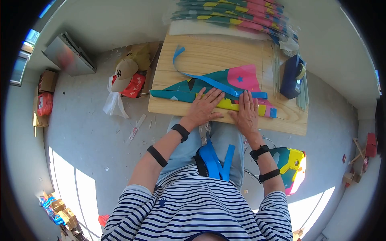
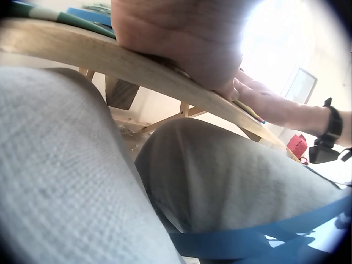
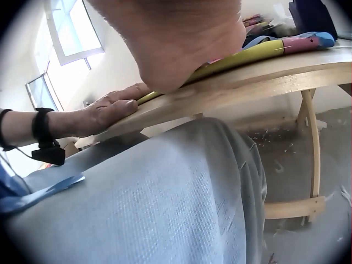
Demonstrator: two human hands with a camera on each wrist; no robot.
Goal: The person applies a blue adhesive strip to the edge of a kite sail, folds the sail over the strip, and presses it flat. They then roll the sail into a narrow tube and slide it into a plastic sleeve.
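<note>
A printed sheet (image 1: pixel 243 76) in teal, pink and yellow lies folded on the wooden table (image 1: pixel 209 46), its near edge turned into a long narrow band. Across it runs a flat blue strip (image 1: pixel 205 79), its far end curling up at the upper left. My left hand (image 1: pixel 201 108) rests on the folded band, fingers spread out straight. Beside it, my right hand (image 1: pixel 246 114) presses the band with straight fingers, the tips at the blue strip. In the right wrist view, the yellow folded edge (image 3: pixel 247 56) comes out from under the right palm along the table's edge.
Several printed sheets (image 1: pixel 237 16) are stacked at the table's back. A navy tape dispenser (image 1: pixel 289 78) stands at the right, beside thin pale rods (image 1: pixel 302 94). Blue strips (image 1: pixel 211 158) lie on the lap. Another printed piece (image 1: pixel 295 164) is low on the right. A cap (image 1: pixel 125 74) tops a box on the left.
</note>
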